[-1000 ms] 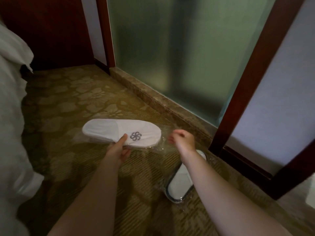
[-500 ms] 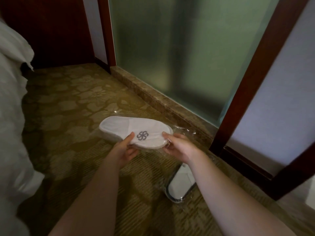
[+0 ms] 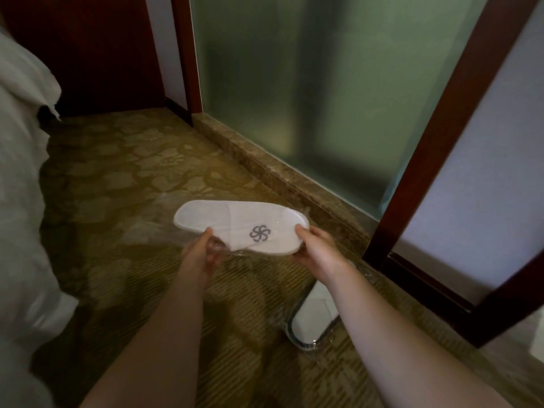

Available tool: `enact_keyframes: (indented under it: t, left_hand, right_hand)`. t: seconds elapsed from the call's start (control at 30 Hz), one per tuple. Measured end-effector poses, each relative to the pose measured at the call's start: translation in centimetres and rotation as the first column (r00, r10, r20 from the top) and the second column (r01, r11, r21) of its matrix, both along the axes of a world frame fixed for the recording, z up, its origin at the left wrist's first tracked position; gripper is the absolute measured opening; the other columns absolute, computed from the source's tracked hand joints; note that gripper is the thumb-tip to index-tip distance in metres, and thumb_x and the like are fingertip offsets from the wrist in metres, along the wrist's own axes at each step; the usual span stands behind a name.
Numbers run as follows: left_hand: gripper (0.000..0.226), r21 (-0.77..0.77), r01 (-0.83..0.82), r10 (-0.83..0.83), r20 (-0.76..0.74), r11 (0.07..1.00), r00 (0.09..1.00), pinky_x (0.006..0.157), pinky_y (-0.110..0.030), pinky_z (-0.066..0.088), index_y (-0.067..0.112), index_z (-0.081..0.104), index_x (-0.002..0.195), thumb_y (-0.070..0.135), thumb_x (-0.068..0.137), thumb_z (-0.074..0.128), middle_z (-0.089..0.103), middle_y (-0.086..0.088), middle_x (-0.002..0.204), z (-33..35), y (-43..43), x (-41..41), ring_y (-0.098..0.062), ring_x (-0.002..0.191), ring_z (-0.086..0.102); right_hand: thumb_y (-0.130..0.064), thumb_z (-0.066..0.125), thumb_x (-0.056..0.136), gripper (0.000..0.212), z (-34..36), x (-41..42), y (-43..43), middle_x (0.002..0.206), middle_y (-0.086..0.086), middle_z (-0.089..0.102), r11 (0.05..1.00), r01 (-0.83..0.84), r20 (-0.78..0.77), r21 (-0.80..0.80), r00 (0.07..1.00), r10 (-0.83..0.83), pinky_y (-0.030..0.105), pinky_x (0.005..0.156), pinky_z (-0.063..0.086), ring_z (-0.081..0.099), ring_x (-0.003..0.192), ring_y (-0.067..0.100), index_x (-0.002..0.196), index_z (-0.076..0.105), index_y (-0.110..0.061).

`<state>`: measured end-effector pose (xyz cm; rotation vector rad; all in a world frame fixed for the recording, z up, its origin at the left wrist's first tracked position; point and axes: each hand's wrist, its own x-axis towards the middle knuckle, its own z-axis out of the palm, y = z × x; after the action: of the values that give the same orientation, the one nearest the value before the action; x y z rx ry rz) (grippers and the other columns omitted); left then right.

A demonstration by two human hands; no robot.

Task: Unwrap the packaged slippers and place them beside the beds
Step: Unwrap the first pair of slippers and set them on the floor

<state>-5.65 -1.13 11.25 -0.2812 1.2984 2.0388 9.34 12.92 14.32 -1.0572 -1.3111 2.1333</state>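
Note:
A white slipper [image 3: 235,222] with a grey flower logo lies flat inside a clear plastic wrapper, held above the carpet. My left hand [image 3: 203,254] pinches the wrapper at the slipper's near edge. My right hand [image 3: 316,248] grips the slipper's toe end through the plastic. A second white slipper [image 3: 316,315], dark-edged and in clear plastic, lies on the carpet under my right forearm, partly hidden by it.
A bed with white linen [image 3: 20,201] fills the left side. Patterned gold carpet [image 3: 141,178] runs between the bed and a stone sill [image 3: 282,175] under a frosted glass panel [image 3: 323,83]. Dark wooden frames [image 3: 435,136] stand at right.
My right hand came over and took hold of the slipper's toe end. The slipper shifted to the right and a little nearer between both hands.

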Motion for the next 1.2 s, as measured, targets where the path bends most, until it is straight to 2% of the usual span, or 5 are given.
enact_keyframes:
  t: [0.1,0.23,0.37,0.53,1.2]
  left_hand:
    - [0.029,-0.029,-0.006,0.005,-0.017,1.000,1.000,0.028,-0.011,0.036,0.014,0.056,0.118,0.021,0.090,0.059,0.060,0.000,0.047,0.0,-0.2,0.0,-0.002,0.023,0.046]
    - [0.047,-0.058,0.033,-0.036,-0.044,0.998,0.998,0.028,-0.012,0.035,0.002,0.047,0.133,0.020,0.091,0.057,0.051,-0.026,0.133,0.5,0.0,0.6,-0.022,0.079,0.074]
    - [0.057,-0.063,0.046,-0.049,-0.050,0.997,0.998,0.027,-0.012,0.034,0.002,0.039,0.140,0.024,0.090,0.058,0.032,-0.020,0.149,0.0,0.3,0.1,-0.034,0.137,0.030]
    - [0.050,-0.050,-0.057,0.055,-0.042,0.997,0.998,0.029,-0.013,0.035,0.006,0.054,0.130,0.028,0.086,0.063,0.068,0.002,0.060,-0.1,-0.6,-0.9,-0.005,0.029,0.049]
    - [0.029,-0.185,-0.363,0.322,-0.217,0.913,0.922,0.028,-0.014,0.034,0.012,0.048,0.060,0.002,0.086,0.055,0.054,0.005,0.032,-2.0,-1.9,-2.8,-0.001,0.021,0.045]
  right_hand:
    - [-0.026,0.059,0.089,0.018,-0.3,0.5,0.4,0.098,0.007,0.062,1.000,0.014,-0.014,-0.011,1.000,-0.014,0.038,0.070,0.058,0.064,0.088,0.022,0.104,0.057,-0.016]
    - [-0.027,0.071,0.079,0.041,-0.6,1.2,0.5,0.106,0.009,0.066,0.998,-0.058,-0.018,-0.039,0.998,0.058,0.036,0.069,0.060,0.067,0.092,0.023,0.114,0.054,-0.015]
    - [-0.021,0.069,0.081,0.041,-1.0,1.3,0.6,0.104,0.011,0.068,1.000,-0.014,0.044,0.022,0.999,0.013,0.038,0.068,0.057,0.068,0.085,0.024,0.118,0.054,-0.012]
    - [-0.024,0.061,0.086,0.038,-1.2,2.0,1.3,0.096,0.006,0.065,0.983,0.186,0.020,0.007,0.982,-0.186,0.031,0.057,0.054,0.065,0.083,0.020,0.122,0.050,-0.019]
    - [-0.029,0.061,0.083,0.048,-3.3,6.7,4.0,0.106,0.012,0.063,0.663,0.740,0.053,-0.116,0.671,-0.740,0.042,0.078,0.053,0.061,0.075,0.024,0.126,0.053,-0.010]
